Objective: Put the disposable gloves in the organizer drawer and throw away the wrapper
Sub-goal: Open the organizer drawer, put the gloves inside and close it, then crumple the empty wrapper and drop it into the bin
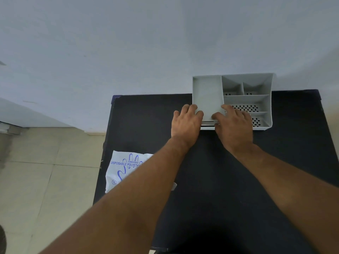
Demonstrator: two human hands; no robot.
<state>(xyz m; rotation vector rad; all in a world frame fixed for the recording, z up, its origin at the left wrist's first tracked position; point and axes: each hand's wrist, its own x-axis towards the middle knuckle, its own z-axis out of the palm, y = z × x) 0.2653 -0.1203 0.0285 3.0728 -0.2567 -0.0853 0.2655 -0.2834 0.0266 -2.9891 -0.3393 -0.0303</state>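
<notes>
Fingers [192, 108] of the left hand [186, 123] were bent close together over the front-left corner of the grey organizer [268, 99], gripping it; its thumb was hidden. Fingers of the right hand [234, 127] lay slightly apart and nearly straight across the organizer's front rim, covering part of the perforated compartments, with the thumb down against the front face; whether it pulled on anything could not be told. Below both hands a pale strip, seemingly the drawer [207, 127], showed just proud of the organizer's base. The organizer stood at the far edge of the black table [220, 180], against the wall [146, 43]; the glove packet [124, 167], white with blue print, lay flat at the table's left edge, well apart from the organizer and partly hidden by the left forearm [146, 189]; beige floor [45, 180] tiles showed to the left.
</notes>
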